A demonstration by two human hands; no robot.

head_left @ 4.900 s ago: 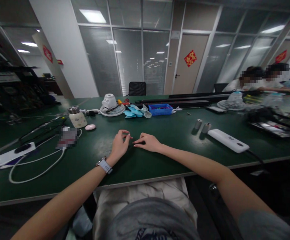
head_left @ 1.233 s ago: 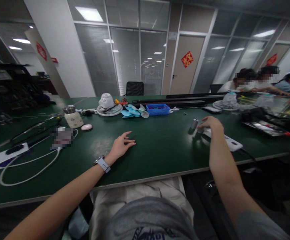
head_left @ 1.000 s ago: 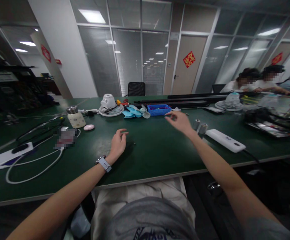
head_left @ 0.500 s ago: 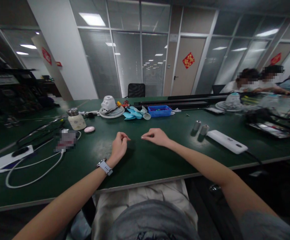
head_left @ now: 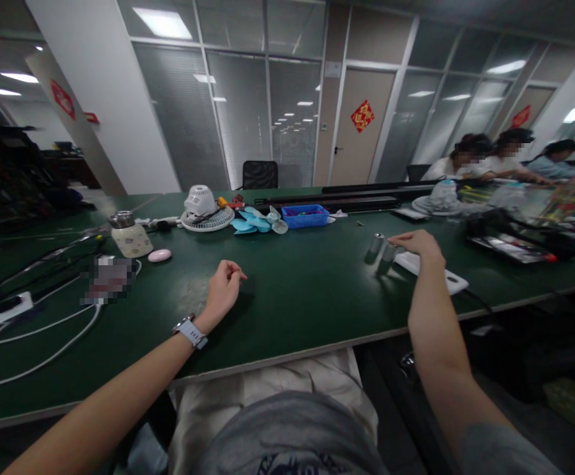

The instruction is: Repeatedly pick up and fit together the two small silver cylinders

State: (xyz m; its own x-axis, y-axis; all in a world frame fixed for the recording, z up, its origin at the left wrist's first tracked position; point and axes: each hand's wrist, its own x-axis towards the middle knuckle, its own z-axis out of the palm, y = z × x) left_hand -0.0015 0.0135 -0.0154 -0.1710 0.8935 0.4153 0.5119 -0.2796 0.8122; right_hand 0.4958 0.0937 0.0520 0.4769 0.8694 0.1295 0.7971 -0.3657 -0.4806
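Silver cylinder [head_left: 384, 260] sits by the right hand [head_left: 418, 243]; left hand [head_left: 224, 288] rests curled.

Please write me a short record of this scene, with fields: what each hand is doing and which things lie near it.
left hand: grip curled shut, resting on green table; wristwatch on wrist
right hand: fingertips at nearer metal cylinder; contact unclear
beside it: second cylinder, upright
under right hand: white power strip
far side: white fan, light blue fan blades, blue tray
others: people seated far right
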